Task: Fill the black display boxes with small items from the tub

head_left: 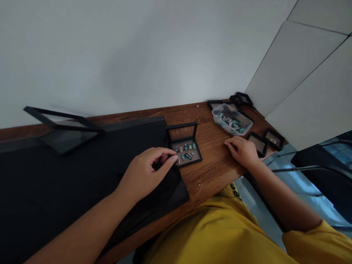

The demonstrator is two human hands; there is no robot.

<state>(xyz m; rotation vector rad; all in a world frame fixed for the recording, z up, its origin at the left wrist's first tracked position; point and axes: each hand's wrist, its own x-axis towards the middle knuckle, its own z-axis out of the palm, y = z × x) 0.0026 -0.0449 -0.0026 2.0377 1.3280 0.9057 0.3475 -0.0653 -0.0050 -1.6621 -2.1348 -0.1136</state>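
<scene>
My left hand point(148, 168) reaches to the left edge of a small open black case point(200, 157), thumb and forefinger nearly together at its lower left; whether a piece is between them is too small to tell. Several teal and dark nail-shaped pieces point(187, 156) lie in the case, whose windowed lid point(181, 126) stands up at the back. My right hand point(243, 151) rests on the wooden table point(214, 154), thumb and forefinger close together, just in front of a clear plastic tub point(224, 126) of similar pieces. Anything within its fingers is hidden.
A black mat point(82, 176) covers the table's left part, with a larger open black frame point(68, 128) at its back. Black cases point(258, 143) stand around the tub. A wall point(165, 55) rises behind; a dark chair point(324, 176) is at right.
</scene>
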